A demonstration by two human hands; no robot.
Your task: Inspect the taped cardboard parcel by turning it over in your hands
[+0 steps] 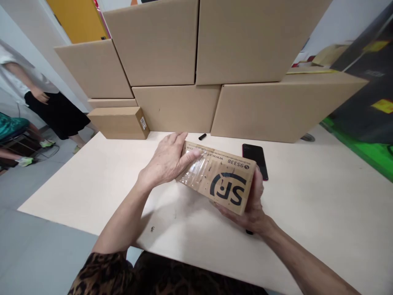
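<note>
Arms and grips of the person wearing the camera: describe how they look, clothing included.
The left grip and the right grip are human hands without gloves; no watch or bracelet shows on either wrist. The left arm has a sleeve in brown and black leopard print, ending near the elbow. The right arm shows no sleeve within the picture. No cables show on either.

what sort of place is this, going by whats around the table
Likely an indoor workroom or storeroom, though I can't be sure: large cardboard boxes are stacked at the far side of a pale table, and the right hand holds a taped carton.
</note>
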